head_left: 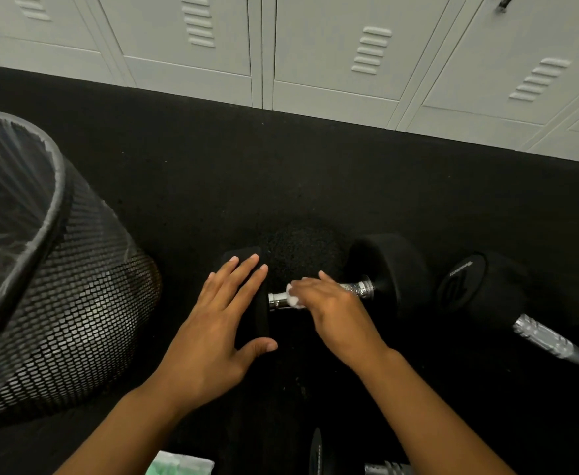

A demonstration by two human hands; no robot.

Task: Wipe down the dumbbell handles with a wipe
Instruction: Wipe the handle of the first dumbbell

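Floor: black speckled rubber matting [212,159], dull, covering everything from the near edge to the far wall. A rougher, grainier patch shows just beyond the middle dumbbell.

Far side: a row of pale grey metal lockers [332,56] with louvred vents, their bases meeting the matting along a line that slants down to the right.

Left: a black wire-mesh waste bin [86,313], lined with a clear plastic bag, standing on the matting well apart from the weights.

Centre: a black rubber-headed dumbbell with a chrome knurled handle [361,289] lies on the floor, handle running left to right. The person's left hand [219,323] lies flat over the left head, fingers straight and spread, thumb reaching toward the near side of it. The right hand [329,303] is curled over the handle, pressing a small white wipe [293,298] against the chrome near its left end; only a crumpled bit of the wipe shows past the fingers.

Right: a second black dumbbell with a chrome handle [548,341] lies at an angle, its head just beside the first one's right head; whether they touch, I cannot tell.

Near edge: the head and handle of a third black dumbbell [317,454] are partly in view, and to its left a pale green packet [178,464], cut off by the frame.
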